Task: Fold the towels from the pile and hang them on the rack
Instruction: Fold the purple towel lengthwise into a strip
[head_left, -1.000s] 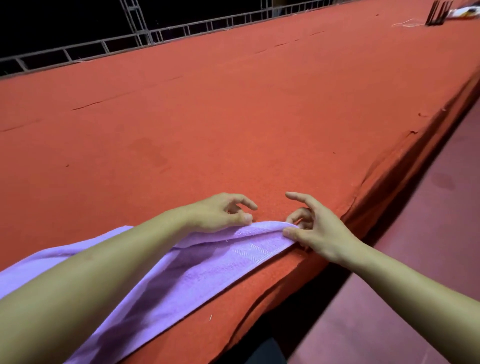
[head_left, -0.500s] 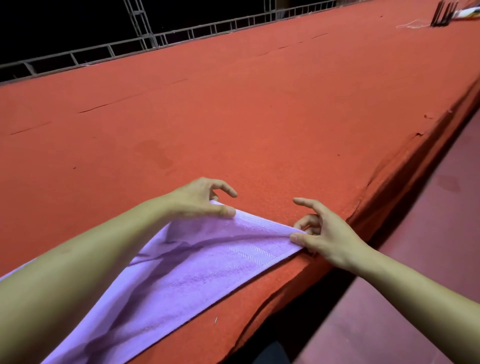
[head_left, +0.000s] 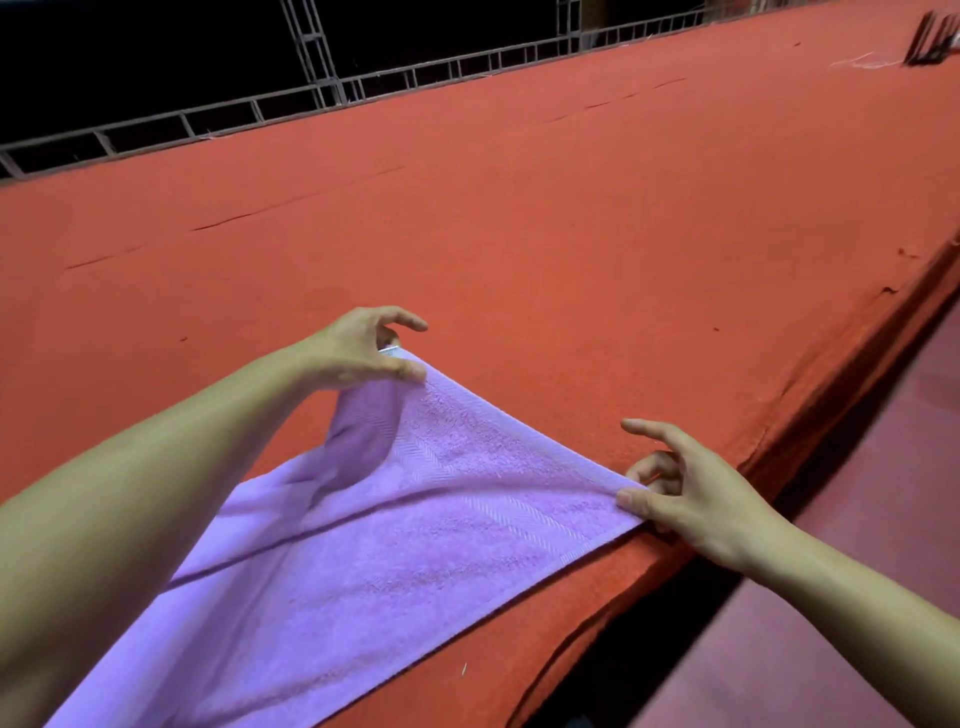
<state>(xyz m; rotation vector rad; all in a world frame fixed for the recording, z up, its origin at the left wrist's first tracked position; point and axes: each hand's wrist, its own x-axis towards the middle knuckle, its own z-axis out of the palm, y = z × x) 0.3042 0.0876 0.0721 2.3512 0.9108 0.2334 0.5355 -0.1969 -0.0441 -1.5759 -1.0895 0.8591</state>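
A lilac towel (head_left: 395, 561) lies along the near edge of a wide red-carpeted platform (head_left: 571, 218). My left hand (head_left: 358, 348) pinches the towel's far corner between thumb and fingers and holds it raised off the carpet, so the cloth sags beneath it. My right hand (head_left: 691, 493) pinches the near corner at the platform's edge, thumb on top, index finger pointing outward. The short end of the towel is stretched taut between the two hands. Neither a pile nor a rack can be made out.
The platform drops off at the right onto a darker maroon floor (head_left: 831, 623). A metal truss railing (head_left: 322, 93) runs along the far side. A dark object (head_left: 930, 44) with white threads beside it lies at the far right corner.
My left hand has lifted its corner and carried it away from my right hand toward the far side, opening the towel's end wider. My right hand has stayed at the edge.
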